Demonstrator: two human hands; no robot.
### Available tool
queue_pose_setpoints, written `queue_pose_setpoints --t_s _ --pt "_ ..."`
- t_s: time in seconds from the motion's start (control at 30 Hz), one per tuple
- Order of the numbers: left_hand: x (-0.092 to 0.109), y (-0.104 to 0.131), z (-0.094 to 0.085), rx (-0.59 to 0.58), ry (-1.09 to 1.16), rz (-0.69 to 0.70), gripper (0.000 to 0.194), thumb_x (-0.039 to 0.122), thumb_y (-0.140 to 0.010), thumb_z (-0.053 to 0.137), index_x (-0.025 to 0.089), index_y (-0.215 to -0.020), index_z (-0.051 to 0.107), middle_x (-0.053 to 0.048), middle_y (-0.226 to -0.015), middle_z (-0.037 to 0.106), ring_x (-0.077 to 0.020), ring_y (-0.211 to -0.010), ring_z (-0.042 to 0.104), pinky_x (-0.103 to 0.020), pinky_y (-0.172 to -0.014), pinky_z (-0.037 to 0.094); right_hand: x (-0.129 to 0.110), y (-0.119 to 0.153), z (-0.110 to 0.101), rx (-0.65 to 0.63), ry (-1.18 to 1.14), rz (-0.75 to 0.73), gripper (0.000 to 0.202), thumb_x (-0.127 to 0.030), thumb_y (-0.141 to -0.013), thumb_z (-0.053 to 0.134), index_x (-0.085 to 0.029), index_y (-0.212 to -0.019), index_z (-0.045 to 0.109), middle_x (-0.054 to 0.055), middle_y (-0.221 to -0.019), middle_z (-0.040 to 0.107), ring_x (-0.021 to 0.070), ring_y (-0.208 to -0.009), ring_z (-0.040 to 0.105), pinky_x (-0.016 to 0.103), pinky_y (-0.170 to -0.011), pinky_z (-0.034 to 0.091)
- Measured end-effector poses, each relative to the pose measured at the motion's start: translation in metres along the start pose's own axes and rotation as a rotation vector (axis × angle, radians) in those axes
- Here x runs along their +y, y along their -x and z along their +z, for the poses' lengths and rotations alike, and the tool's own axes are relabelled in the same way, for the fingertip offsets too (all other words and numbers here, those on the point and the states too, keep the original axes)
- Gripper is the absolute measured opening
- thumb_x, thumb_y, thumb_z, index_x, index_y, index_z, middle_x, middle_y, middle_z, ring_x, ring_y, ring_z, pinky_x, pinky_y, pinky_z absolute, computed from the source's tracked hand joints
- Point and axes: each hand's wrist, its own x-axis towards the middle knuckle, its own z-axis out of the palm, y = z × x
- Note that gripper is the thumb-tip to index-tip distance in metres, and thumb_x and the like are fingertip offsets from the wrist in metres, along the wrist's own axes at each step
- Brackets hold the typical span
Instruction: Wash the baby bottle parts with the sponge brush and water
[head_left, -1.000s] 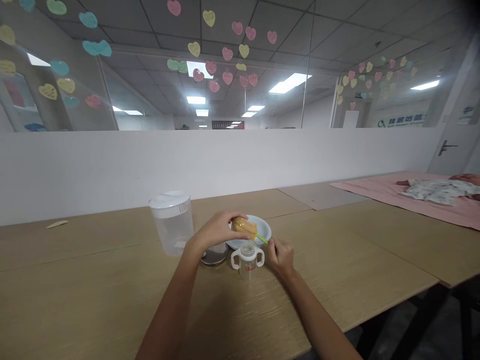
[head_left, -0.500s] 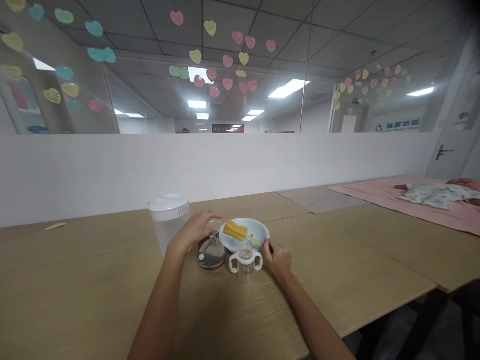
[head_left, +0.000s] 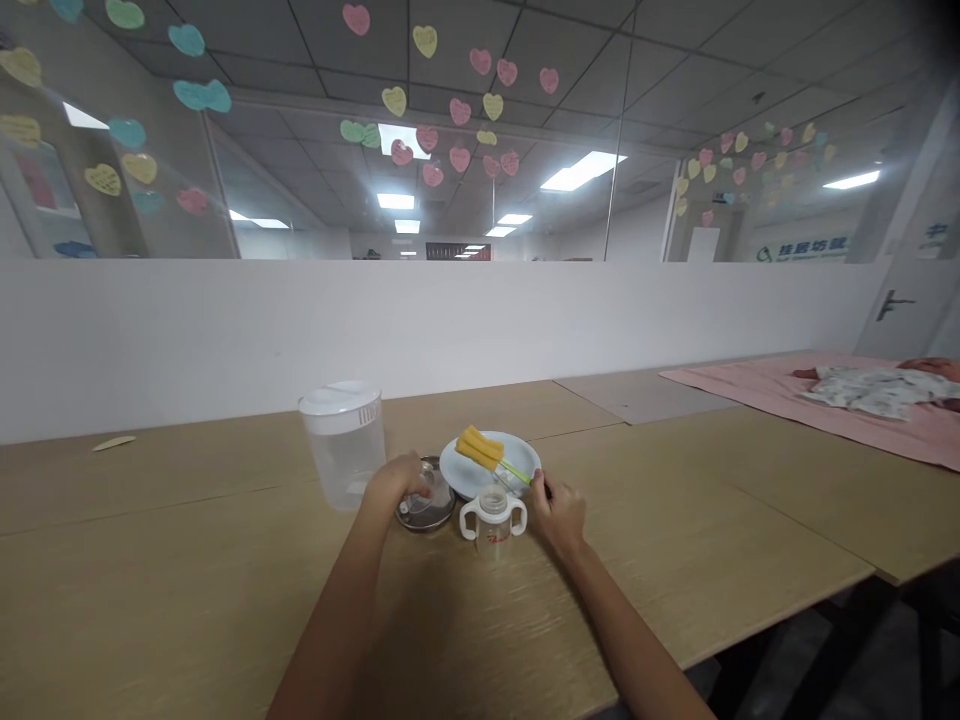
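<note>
1. At the table's middle, head view: left hand [head_left: 397, 480], fingers curled over the steel tray [head_left: 437, 512], beside a clear piece [head_left: 426, 471]; cannot tell whether they grip it.
2. Right hand [head_left: 559, 510] closed around the brush [head_left: 519, 475] by its handle end; green stem points left, yellow sponge head [head_left: 480, 447] above the bowl.
3. White bowl [head_left: 527, 456] just beyond the bottle, small items inside too unclear to name.
4. Bottle [head_left: 494, 525] upright, uncapped, a white handle each side, standing between the forearms.
5. Lidded jug [head_left: 341, 450] behind the left wrist.
6. Wood-coloured table [head_left: 225, 590]; thin pale strip [head_left: 114, 443] far left, pink cloth [head_left: 739, 385] far right, small clothed figure [head_left: 877, 387] lying on it.
7. Room: low white wall [head_left: 480, 320], glass above dotted with heart notes [head_left: 424, 41], lit ceiling panels, door at right.
</note>
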Motion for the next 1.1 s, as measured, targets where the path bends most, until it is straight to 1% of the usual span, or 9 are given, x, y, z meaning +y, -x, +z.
queue_pose_setpoints --t_s 0.13,0.23,0.37,0.53,0.63,0.67,0.73,0.83,1.1 --pt "-0.001 -0.002 0.005 -0.065 0.008 0.053 0.03 0.032 -0.06 0.068 0.016 -0.085 0.065 -0.01 -0.093 0.07 -0.0241 -0.076 0.066 -0.025 -0.057 0.045 0.0 0.0 0.0 0.011 0.002 -0.01 0.053 -0.037 -0.093 0.029 -0.015 -0.056 0.061 0.005 -0.047 0.057 0.0091 -0.042 0.043 0.024 -0.048 0.022" --pt "-0.001 -0.006 0.008 -0.079 0.012 0.071 0.026 0.033 -0.057 0.07 0.016 -0.076 0.064 -0.008 -0.081 0.071 -0.0223 -0.067 0.064 -0.024 -0.052 0.042 0.0 0.0 0.0 0.021 0.005 -0.008 0.054 -0.037 -0.093 0.029 -0.015 -0.056 0.061 0.004 -0.046 0.056 0.0092 -0.041 0.041 0.024 -0.048 0.021" --pt "-0.002 -0.008 0.008 -0.046 0.008 0.095 0.029 0.034 -0.05 0.073 0.017 -0.071 0.063 -0.005 -0.072 0.068 -0.0218 -0.066 0.062 -0.024 -0.052 0.041 -0.001 0.0 0.001 0.028 -0.002 -0.008 0.054 -0.038 -0.093 0.029 -0.015 -0.055 0.061 0.005 -0.046 0.056 0.0092 -0.041 0.041 0.024 -0.048 0.021" --pt "-0.001 -0.009 0.008 -0.01 0.024 0.127 0.016 0.032 -0.063 0.061 0.016 -0.065 0.064 -0.008 -0.074 0.069 -0.0224 -0.069 0.063 -0.026 -0.055 0.042 -0.001 0.0 0.0 0.018 -0.018 -0.013 0.054 -0.038 -0.093 0.029 -0.015 -0.055 0.059 0.004 -0.046 0.055 0.0089 -0.042 0.042 0.023 -0.047 0.021" --pt "-0.003 -0.011 0.011 0.003 0.047 0.164 0.015 0.023 -0.067 0.055 0.017 -0.073 0.068 -0.008 -0.085 0.071 -0.0223 -0.077 0.064 -0.026 -0.062 0.045 0.0 0.0 0.0 0.025 -0.012 -0.02 0.054 -0.038 -0.093 0.029 -0.015 -0.056 0.06 0.004 -0.046 0.055 0.0087 -0.041 0.041 0.023 -0.047 0.021" --pt "-0.003 -0.012 0.012 0.01 0.055 0.182 0.02 0.018 -0.066 0.054 0.018 -0.079 0.069 -0.007 -0.091 0.071 -0.0221 -0.082 0.065 -0.025 -0.066 0.046 0.0 0.0 0.0 0.025 -0.008 -0.022 0.054 -0.038 -0.093 0.029 -0.015 -0.056 0.06 0.004 -0.046 0.055 0.0086 -0.04 0.041 0.023 -0.047 0.021" --pt "-0.005 -0.015 0.014 0.031 0.073 0.219 0.036 0.011 -0.063 0.053 0.021 -0.094 0.068 -0.006 -0.104 0.069 -0.022 -0.094 0.063 -0.025 -0.076 0.047 0.0 0.0 0.001 0.025 -0.004 -0.029 0.053 -0.038 -0.093 0.029 -0.015 -0.057 0.061 0.004 -0.046 0.055 0.0086 -0.04 0.041 0.024 -0.047 0.021" --pt "-0.007 -0.018 0.017 0.062 0.098 0.26 0.053 0.007 -0.06 0.052 0.022 -0.11 0.063 -0.007 -0.116 0.064 -0.0235 -0.105 0.059 -0.027 -0.085 0.045 0.001 0.0 0.002 0.03 -0.007 -0.039 0.053 -0.037 -0.093 0.029 -0.015 -0.056 0.06 0.003 -0.046 0.055 0.0087 -0.041 0.041 0.024 -0.047 0.022" --pt "-0.008 -0.02 0.019 0.076 0.122 0.331 0.053 0.004 -0.062 0.048 0.021 -0.111 0.061 -0.005 -0.118 0.063 -0.0209 -0.105 0.059 -0.026 -0.088 0.044 -0.001 0.0 0.0 0.021 -0.023 -0.026 0.053 -0.037 -0.093 0.029 -0.015 -0.056 0.06 0.003 -0.046 0.055 0.0084 -0.041 0.041 0.024 -0.047 0.022"
